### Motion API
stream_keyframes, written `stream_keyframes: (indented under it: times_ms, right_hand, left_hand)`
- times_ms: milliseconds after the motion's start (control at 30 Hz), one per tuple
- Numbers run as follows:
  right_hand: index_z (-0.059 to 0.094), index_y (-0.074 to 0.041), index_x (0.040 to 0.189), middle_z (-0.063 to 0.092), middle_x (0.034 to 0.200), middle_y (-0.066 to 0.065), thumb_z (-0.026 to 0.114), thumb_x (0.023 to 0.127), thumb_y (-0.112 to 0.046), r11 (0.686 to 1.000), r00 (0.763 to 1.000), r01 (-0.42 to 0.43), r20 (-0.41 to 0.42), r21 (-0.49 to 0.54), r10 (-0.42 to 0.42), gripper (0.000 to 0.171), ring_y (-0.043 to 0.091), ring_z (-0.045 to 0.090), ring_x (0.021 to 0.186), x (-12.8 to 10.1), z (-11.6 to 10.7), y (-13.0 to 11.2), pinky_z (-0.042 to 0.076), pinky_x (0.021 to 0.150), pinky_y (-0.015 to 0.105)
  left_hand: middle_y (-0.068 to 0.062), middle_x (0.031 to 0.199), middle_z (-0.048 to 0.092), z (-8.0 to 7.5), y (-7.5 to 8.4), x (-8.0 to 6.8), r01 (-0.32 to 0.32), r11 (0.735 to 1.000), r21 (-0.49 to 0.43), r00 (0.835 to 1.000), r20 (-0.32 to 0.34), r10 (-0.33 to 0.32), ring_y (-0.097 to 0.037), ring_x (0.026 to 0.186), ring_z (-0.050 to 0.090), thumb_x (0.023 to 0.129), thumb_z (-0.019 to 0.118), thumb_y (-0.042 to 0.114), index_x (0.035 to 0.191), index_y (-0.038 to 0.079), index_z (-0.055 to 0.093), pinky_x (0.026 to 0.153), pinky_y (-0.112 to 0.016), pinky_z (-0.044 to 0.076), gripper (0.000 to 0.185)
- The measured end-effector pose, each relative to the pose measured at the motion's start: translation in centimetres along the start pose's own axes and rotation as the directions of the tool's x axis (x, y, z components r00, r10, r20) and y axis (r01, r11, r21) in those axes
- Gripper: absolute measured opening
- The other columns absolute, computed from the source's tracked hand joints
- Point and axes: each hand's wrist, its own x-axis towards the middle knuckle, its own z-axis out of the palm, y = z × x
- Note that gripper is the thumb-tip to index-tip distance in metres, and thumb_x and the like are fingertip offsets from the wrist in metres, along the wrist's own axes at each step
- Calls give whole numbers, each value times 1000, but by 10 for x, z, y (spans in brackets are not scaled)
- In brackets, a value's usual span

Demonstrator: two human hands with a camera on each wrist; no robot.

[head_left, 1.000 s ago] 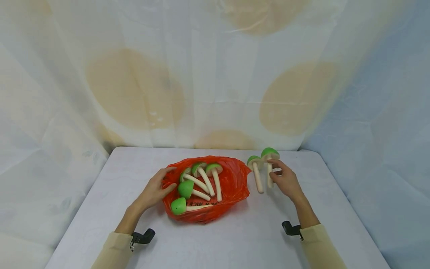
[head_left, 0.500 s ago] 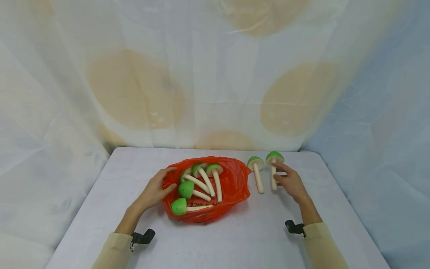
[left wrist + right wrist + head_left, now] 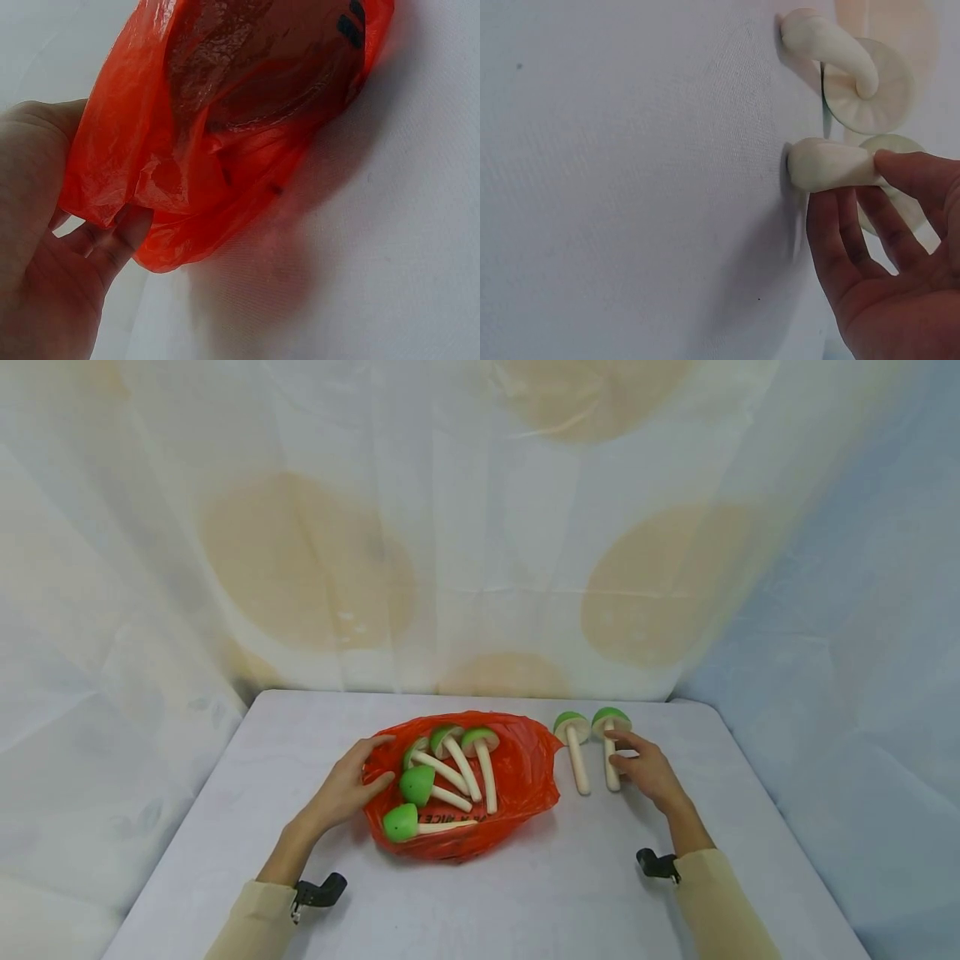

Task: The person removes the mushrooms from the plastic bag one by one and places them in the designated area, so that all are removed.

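Note:
My left hand (image 3: pixel 351 783) grips the left rim of a red plastic bag (image 3: pixel 522 777); in the left wrist view the film of the bag (image 3: pixel 112 165) passes between thumb and fingers. Several toy mushrooms with green caps and white stems lie in the bag, one of them a mushroom (image 3: pixel 417 785) near the middle left. To the right, my right hand (image 3: pixel 648 772) pinches the stem of a mushroom (image 3: pixel 611 722). The right wrist view shows thumb and fingers around this stem (image 3: pixel 832 166), its lower end at the table. Beside it lies another mushroom (image 3: pixel 576 752), untouched.
A white-covered table (image 3: pixel 525 910) lies under everything. Behind it hangs a pale curtain (image 3: pixel 480 568) with tan circles, and sheets (image 3: pixel 847 652) close off both sides. A black wrist mount (image 3: pixel 657 864) sits on each forearm.
My right hand has moved slightly right with the mushroom, then lowered it towards the table beside the other one. The left hand and the bag have stayed in place.

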Motion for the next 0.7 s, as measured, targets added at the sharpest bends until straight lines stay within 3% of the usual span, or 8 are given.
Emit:
stream_keyframes:
  times_ms: [700]
  right_hand:
    - [48,-10,149,47,144,26,56,101,-12,997,997,-59,39,-52,61,48,38,54,122,6,1,5,58,83,38]
  left_hand:
    - [-8,143,51,0,3,0,1,1000,9,1000,-6,-1,-30,131,51,94,72,20,148,21,44,104,-56,48,61]
